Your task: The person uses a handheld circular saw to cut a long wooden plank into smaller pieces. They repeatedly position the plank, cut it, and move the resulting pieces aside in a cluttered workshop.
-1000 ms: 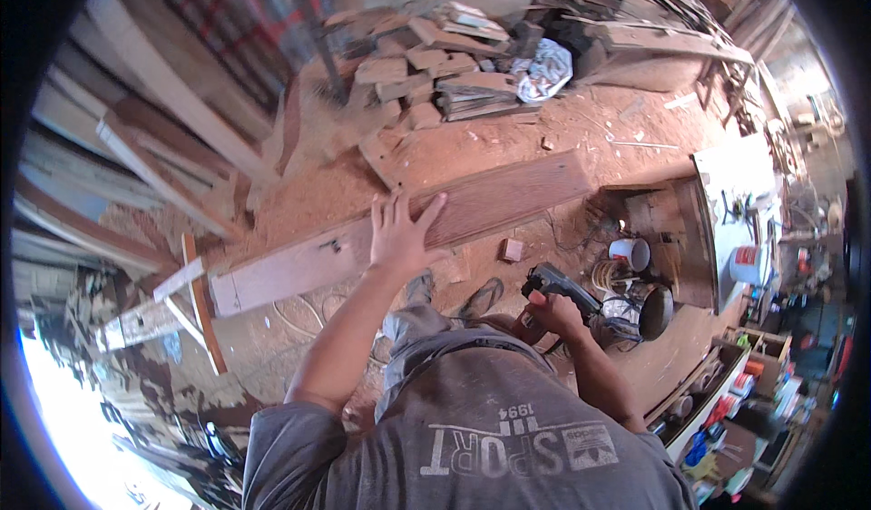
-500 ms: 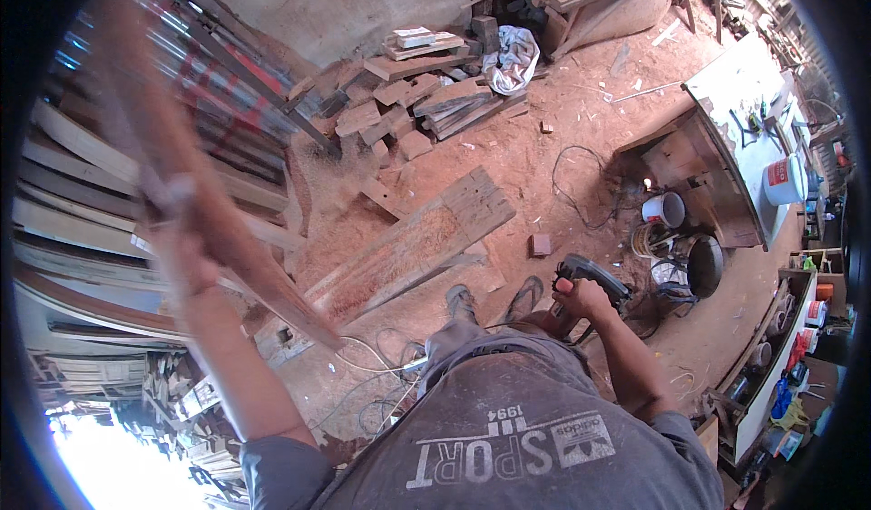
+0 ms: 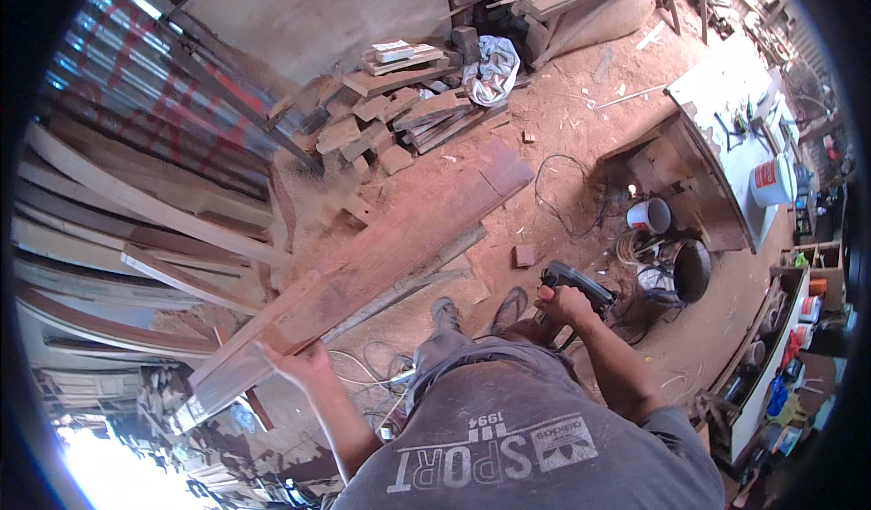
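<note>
The left hand (image 3: 304, 362) grips the near end of a long reddish plank (image 3: 363, 274), whose far end rests on the sawdust floor (image 3: 562, 129) beside the offcut pile (image 3: 399, 111). The right hand (image 3: 561, 306) is clenched around a black power tool (image 3: 581, 285), near the cluttered workbench (image 3: 726, 138).

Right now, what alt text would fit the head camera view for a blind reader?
A person's left hand lifts one end of a long reddish plank off a sawdust-covered workshop floor, while the right hand grips a dark power tool. Stacked lumber lies at the left.
</note>
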Available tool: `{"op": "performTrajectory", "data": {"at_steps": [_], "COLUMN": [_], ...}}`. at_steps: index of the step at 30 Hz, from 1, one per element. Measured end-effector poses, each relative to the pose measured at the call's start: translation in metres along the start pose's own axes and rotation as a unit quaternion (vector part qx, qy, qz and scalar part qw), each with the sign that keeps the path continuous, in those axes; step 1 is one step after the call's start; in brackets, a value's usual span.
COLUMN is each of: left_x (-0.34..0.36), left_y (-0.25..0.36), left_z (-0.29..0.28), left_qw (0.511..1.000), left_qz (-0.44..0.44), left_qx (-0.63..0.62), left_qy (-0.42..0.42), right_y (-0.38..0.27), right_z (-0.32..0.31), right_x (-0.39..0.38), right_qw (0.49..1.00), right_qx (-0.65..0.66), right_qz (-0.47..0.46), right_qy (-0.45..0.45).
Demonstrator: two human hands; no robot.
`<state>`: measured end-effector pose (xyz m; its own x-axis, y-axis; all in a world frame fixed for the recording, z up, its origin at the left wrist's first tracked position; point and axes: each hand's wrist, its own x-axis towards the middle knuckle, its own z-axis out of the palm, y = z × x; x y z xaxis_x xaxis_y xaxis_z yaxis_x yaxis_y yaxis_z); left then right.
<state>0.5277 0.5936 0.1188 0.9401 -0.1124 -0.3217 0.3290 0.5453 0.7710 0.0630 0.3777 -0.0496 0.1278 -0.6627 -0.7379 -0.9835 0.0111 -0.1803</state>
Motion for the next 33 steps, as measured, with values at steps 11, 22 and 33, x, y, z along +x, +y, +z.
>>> {"op": "performTrajectory", "data": {"at_steps": [11, 22, 33], "left_x": [0.014, 0.071, 0.259], "left_y": [-0.066, -0.08, 0.154], "left_z": [-0.063, -0.156, -0.326], "left_qw": [0.995, 0.858, 0.434], "left_qz": [-0.076, -0.016, 0.133], "left_qx": [0.061, 0.481, 0.808], "left_qy": [0.034, 0.181, 0.375], "right_y": [0.001, -0.007, -0.033], "right_z": [-0.013, 0.007, 0.019], "right_x": [-0.025, -0.014, -0.031], "right_qw": [1.0, 1.0, 0.999], "right_qx": [0.014, 0.025, -0.026], "right_qz": [-0.004, 0.005, -0.018], "right_qy": [-0.003, -0.01, 0.039]}}
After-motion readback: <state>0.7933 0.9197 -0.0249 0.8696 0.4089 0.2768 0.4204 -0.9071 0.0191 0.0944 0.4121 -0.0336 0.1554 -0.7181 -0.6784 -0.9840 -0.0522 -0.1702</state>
